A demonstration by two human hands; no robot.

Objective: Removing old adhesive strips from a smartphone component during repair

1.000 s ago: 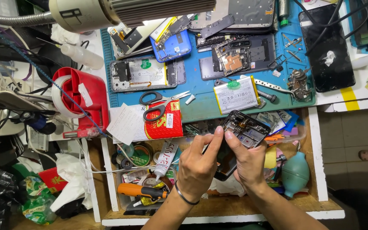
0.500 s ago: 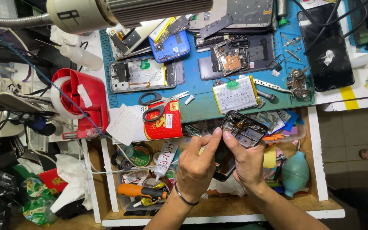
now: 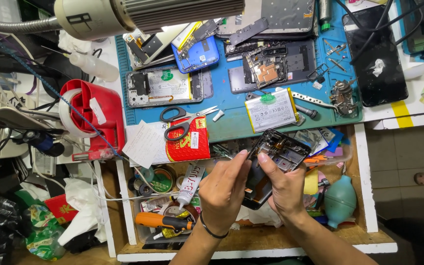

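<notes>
Both grips clamped on opened phone (image 3: pixel 277 162) at centre frame: right hand (image 3: pixel 284 189) cradling, left hand (image 3: pixel 223 191) pinching near edge, long axis running lower-left to upper-right.

phone repair workshop: opened phones (image 3: pixel 165 88), loose battery (image 3: pixel 271 110), blue mat (image 3: pixel 231 100).

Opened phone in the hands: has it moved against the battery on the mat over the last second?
No. The opened phone sits just below the battery as before; both hands, left hand and right hand, keep holding it.
</notes>
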